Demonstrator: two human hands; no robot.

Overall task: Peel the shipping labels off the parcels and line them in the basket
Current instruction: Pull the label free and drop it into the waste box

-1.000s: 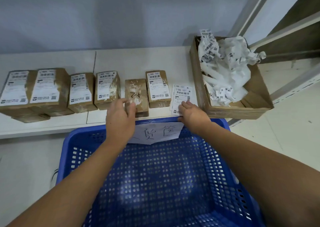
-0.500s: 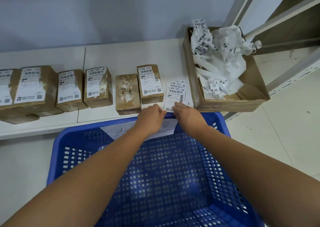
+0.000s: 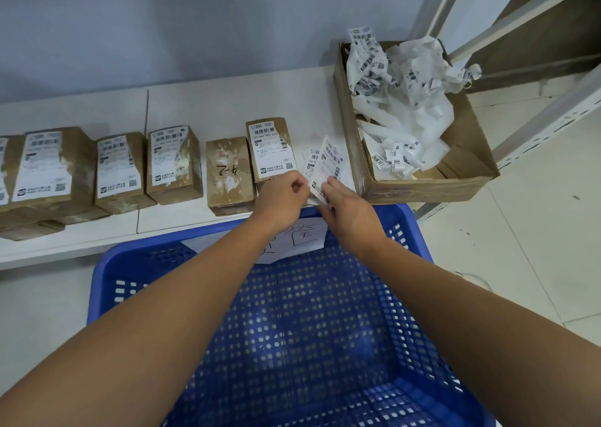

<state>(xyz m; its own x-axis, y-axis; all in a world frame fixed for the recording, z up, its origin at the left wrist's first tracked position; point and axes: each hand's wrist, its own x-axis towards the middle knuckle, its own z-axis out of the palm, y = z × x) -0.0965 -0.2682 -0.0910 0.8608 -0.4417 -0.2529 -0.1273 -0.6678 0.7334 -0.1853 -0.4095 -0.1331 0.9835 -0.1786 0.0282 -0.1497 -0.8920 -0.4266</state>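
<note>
Several brown parcels line the white shelf [image 3: 227, 108]; most carry white shipping labels. One parcel [image 3: 229, 174] is bare, with handwriting on top. To its right stands a labelled parcel [image 3: 270, 150]. A loose white label [image 3: 328, 163] is tilted up off a small stack of labels [image 3: 309, 163] on the shelf. My left hand [image 3: 283, 195] and my right hand [image 3: 344, 205] both pinch that label's near edge. The blue perforated basket [image 3: 107, 264] sits below the shelf, under my forearms, with a handwritten paper sign [image 3: 302, 238] on its far rim.
A cardboard box [image 3: 422, 186] full of crumpled white label backing stands at the shelf's right end. Grey metal shelving posts [image 3: 553, 111] rise at the right. Pale floor tiles lie right of the basket.
My left hand left the bare parcel and came right to join my right hand at the loose labels. The top label has lifted off the stack, held by both hands.
</note>
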